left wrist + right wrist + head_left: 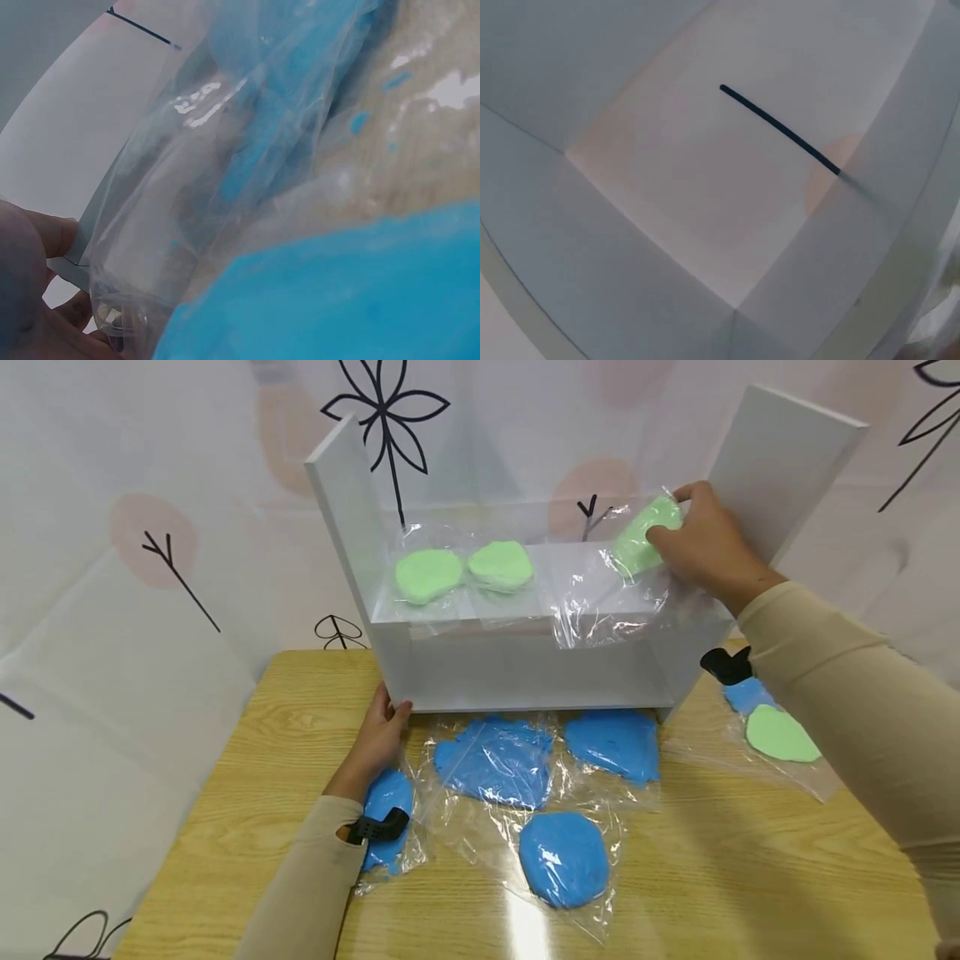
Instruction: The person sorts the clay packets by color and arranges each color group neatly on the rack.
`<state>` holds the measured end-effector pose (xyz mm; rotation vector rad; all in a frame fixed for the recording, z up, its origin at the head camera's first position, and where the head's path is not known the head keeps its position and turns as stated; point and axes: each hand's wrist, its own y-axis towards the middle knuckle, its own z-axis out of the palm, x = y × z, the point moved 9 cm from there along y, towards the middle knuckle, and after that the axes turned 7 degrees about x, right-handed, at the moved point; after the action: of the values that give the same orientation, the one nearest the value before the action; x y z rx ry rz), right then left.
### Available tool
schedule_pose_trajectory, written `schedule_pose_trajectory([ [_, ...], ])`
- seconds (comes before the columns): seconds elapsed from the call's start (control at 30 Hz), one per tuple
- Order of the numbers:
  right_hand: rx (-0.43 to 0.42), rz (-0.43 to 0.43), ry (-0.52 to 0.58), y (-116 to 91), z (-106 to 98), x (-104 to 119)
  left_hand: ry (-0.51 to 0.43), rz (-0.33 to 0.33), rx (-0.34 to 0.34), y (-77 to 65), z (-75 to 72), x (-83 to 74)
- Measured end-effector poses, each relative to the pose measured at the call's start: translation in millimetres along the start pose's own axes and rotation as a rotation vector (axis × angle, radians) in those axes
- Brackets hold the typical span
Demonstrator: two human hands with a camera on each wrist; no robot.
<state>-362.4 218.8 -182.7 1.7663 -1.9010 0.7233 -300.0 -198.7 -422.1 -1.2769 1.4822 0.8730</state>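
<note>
My right hand (705, 539) pinches a clear plastic bag of light green clay (647, 537) over the right part of a white shelf unit (780, 460). The bag's loose end hangs over the shelf's front edge. Two more bagged lumps, the left green clay (429, 575) and the middle green clay (501, 566), lie side by side on that shelf. Down at the unit's lower left corner, my left hand (377, 735) grips the panel edge; the left wrist view shows the thumb (56, 234) on one side and fingers on the other.
Bagged blue clay lies in front of the unit: a wide piece (495, 760), a squarish piece (613, 743) and a round piece (564, 860). Another blue piece (388, 810) is partly under my left wrist. Right of the unit are bagged green clay (782, 733) and blue clay (750, 695). A patterned cloth (187, 443) hangs behind.
</note>
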Motion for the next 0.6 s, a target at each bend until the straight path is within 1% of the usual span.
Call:
schedule_pose_trajectory([
  [0.17,-0.006,-0.012,-0.111,0.0,0.9,3.3,0.005,-0.001,-0.002,0.9,-0.9,-0.2],
  [0.3,-0.015,-0.078,-0.213,-2.2,3.1,7.0,0.005,0.005,0.002,2.2,-0.5,-0.8],
  [0.4,-0.020,-0.117,-0.270,-4.1,5.4,7.8,0.005,0.005,0.004,2.7,0.1,-0.6],
  [0.6,0.000,-0.124,-0.368,-4.1,11.2,7.3,0.010,0.002,0.004,3.2,0.9,-0.3],
])
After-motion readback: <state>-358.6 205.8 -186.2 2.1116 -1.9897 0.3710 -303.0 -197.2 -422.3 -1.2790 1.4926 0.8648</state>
